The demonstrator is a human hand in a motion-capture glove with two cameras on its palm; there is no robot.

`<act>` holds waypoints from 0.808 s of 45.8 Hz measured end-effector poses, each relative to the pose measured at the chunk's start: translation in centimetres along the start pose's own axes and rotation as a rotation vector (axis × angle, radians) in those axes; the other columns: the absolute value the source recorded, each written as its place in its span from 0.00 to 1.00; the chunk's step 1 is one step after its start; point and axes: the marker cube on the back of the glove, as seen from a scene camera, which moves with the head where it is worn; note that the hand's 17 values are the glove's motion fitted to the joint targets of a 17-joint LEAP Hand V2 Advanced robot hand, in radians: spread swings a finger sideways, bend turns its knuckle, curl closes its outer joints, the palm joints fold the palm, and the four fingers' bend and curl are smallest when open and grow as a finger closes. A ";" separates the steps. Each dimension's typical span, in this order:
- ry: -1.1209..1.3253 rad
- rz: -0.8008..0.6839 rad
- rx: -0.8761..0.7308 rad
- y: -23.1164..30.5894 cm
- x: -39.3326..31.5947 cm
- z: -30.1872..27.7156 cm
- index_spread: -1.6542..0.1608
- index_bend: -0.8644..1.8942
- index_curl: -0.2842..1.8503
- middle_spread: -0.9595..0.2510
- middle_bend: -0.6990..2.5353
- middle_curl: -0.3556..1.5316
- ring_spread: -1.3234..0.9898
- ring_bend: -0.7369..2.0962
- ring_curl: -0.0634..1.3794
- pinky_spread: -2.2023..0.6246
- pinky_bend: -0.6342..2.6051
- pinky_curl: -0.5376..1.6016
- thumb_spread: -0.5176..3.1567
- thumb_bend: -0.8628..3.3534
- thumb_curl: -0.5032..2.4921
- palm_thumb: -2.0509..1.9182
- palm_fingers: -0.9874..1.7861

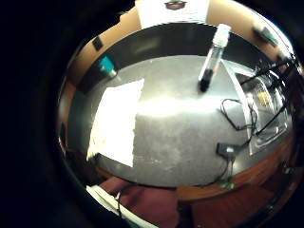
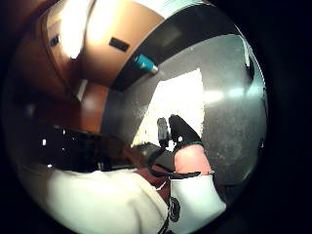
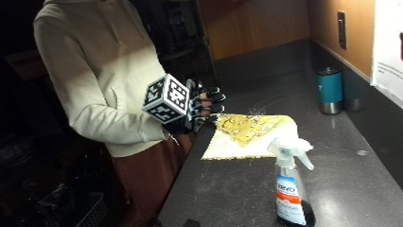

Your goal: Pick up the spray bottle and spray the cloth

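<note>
I'm at the start: my gloved right hand [image 3: 198, 109] hangs at centre left of the outside view, fingers loosely curled and holding nothing, above the near edge of the yellow cloth [image 3: 249, 132]. The spray bottle [image 3: 292, 189] stands untouched at lower right, apart from the cloth. Next I must reach across and wrap its neck

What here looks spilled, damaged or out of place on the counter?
Nothing stands out. The spray bottle stands upright on the counter, the cloth lies flat beside it, and the teal tumbler stands upright by the wall. The gloved right hand holds nothing.
</note>
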 end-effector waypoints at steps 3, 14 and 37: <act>-0.052 0.064 0.086 -0.3 1.2 -0.1 0.72 0.34 0.23 0.78 0.28 0.31 0.58 0.39 0.19 0.83 0.35 0.40 0.41 0.21 0.29 0.69 0.37; -0.212 0.258 0.341 -1.9 4.7 0.9 0.73 0.35 0.22 0.79 0.28 0.33 0.58 0.40 0.21 0.84 0.36 0.41 0.42 0.20 0.29 0.70 0.36; -0.366 0.474 0.559 -7.3 10.0 3.8 0.74 0.36 0.22 0.80 0.28 0.35 0.59 0.40 0.22 0.85 0.36 0.41 0.41 0.20 0.29 0.68 0.35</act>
